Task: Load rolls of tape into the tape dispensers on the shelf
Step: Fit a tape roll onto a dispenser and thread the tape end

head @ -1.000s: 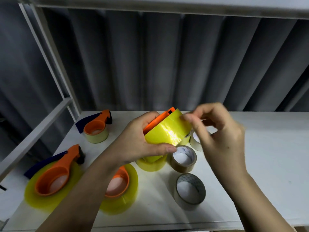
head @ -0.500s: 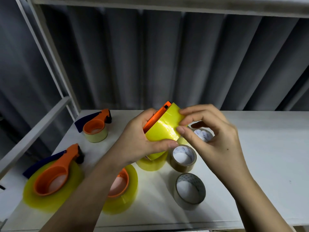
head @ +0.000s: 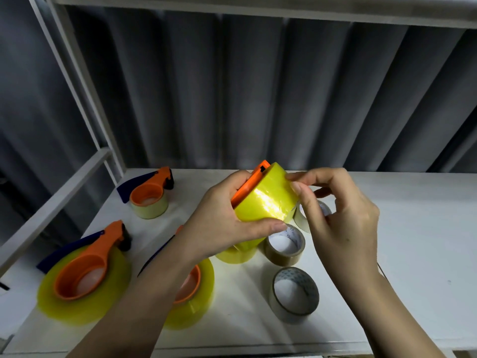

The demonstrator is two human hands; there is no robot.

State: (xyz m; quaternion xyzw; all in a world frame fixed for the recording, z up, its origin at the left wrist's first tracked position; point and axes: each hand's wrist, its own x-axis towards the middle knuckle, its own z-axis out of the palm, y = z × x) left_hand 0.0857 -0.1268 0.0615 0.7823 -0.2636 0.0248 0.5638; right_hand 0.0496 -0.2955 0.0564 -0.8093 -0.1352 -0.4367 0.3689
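My left hand [head: 227, 218] grips a yellow tape roll [head: 265, 200] mounted on an orange dispenser [head: 249, 183], lifted above the white shelf [head: 413, 228]. My right hand [head: 338, 218] has thumb and forefinger at the roll's right edge, picking at the tape surface. Another yellow roll [head: 237, 251] stands on the shelf just under the held one. Loose rolls lie nearby: a brown one [head: 285, 245], a clear one [head: 294, 293], and another clear one [head: 302, 218] partly hidden behind my right hand.
Three loaded orange dispensers rest at the left: a small one [head: 151, 195] at the back, a large yellow-roll one [head: 85, 272] in front, another [head: 191, 285] under my left forearm. A shelf post [head: 77, 81] rises at left; a dark curtain hangs behind.
The held roll and dispenser have tilted and turned slightly. My right hand came down from a raised pinch onto the roll's right edge, fingertips now against the tape.
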